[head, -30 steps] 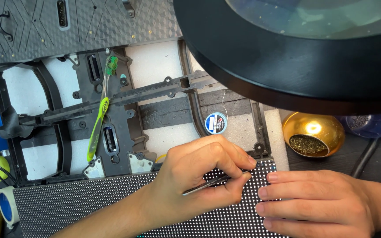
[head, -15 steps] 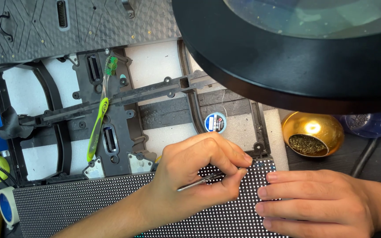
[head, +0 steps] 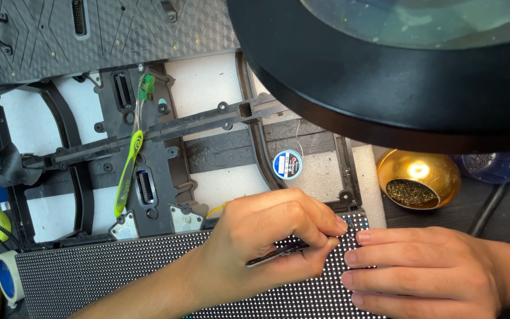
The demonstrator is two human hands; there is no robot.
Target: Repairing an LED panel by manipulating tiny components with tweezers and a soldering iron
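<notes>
Black LED panel (head: 107,272) lies under our hands: left hand (head: 267,242) pinches slim tweezers (head: 275,254), right hand (head: 426,272) presses flat, fingers together.

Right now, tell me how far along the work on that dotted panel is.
Already set up: the dotted panel lies flat on the black frame, under the magnifier lamp. In hand: the left hand pinches a thin metal tool at the panel's top edge, while the right hand lies flat on it. Left: cannot tell; no finished spots show.
</notes>
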